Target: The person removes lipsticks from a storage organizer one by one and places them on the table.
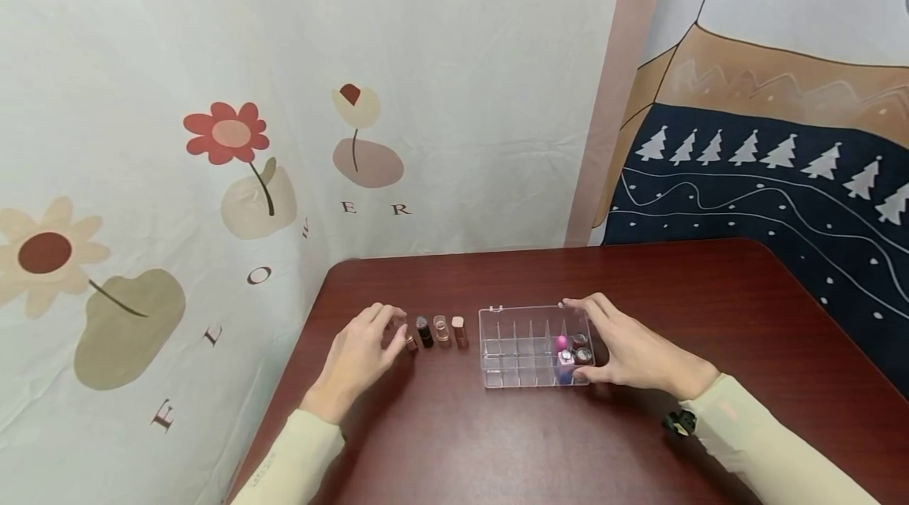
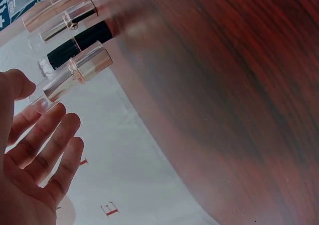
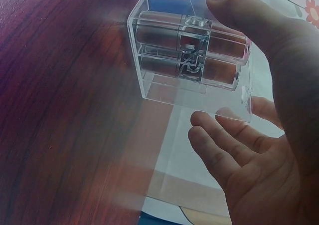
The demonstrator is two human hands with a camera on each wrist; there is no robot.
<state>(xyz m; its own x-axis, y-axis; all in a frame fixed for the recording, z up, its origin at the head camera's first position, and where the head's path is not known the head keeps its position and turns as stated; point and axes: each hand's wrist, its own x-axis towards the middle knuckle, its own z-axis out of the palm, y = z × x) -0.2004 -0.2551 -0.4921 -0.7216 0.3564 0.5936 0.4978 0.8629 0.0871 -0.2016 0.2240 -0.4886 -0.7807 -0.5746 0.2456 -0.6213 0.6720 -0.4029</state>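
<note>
A clear-capped tube with a rose-gold base is stood nearly upright at the left end of a short row, its long axis pointed from the table toward the ceiling. Seen from the left hand, the tube is placed at about 3 o'clock, right at the fingertips. Its cap is held between the curved thumb and index finger, while the other fingers are spread loosely; how firmly it is pinched cannot be told. Next to it, toward 3 o'clock, are lined up a black tube, a second clear-topped tube and a brown tube. Farther along at 3 o'clock, beyond a gap of bare wood, is set a clear box of small compartments, its long side run from 9 to 3 o'clock. Only its right-hand columns are seen filled, among them a pink-and-blue bottle. The box's 3 o'clock end is gripped by the right hand, thumb in front and fingers behind. By far the nearer to the row is the left hand; the right is separated from it by the whole box.
</note>
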